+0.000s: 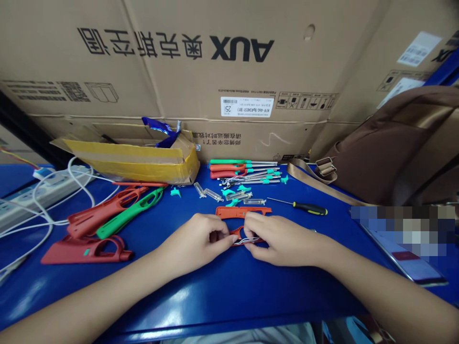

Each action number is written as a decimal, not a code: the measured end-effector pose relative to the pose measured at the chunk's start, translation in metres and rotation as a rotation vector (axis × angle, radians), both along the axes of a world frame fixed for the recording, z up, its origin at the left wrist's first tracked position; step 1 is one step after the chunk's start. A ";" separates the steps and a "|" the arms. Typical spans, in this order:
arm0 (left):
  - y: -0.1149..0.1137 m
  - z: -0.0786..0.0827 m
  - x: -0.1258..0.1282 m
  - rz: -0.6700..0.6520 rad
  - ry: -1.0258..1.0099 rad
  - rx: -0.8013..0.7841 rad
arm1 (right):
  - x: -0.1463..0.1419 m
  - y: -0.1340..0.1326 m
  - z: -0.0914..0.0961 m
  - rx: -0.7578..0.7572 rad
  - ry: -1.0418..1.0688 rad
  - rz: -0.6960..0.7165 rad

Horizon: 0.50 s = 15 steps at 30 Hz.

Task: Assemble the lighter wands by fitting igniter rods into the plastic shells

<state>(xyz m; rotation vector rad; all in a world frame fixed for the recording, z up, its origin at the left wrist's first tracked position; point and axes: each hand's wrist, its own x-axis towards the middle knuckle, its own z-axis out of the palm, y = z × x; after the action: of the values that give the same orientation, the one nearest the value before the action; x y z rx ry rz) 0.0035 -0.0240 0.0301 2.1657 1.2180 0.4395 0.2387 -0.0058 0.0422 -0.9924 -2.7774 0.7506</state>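
Note:
Both hands meet over a red lighter shell half at the middle of the table. My left hand is closed, thumb and fingers pinching its left end. My right hand is closed over its right part, fingertips at thin white and black wires lying along the shell. The palms hide most of the shell's ends. Just beyond lies another red shell half, partly behind my right hand. Clear fuel tanks and small teal triggers are scattered farther back.
Several assembled lighters with metal tubes lie at the back. A screwdriver rests right of them. Red shells and a green shell lie left, near a power strip. A cardboard box, brown bag and phone surround the area.

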 end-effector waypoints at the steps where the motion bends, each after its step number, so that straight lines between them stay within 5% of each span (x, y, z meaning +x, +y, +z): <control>1: 0.000 0.000 0.000 -0.010 -0.004 -0.010 | 0.000 0.000 0.000 0.002 0.002 0.003; 15: 0.004 -0.002 0.001 0.031 -0.120 0.032 | 0.010 0.006 -0.002 -0.043 0.090 0.071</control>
<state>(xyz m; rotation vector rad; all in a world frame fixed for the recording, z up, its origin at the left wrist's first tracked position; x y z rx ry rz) 0.0041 -0.0202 0.0277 2.1169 1.1877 0.5966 0.2487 0.0002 0.0404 -0.8487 -2.7431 0.8453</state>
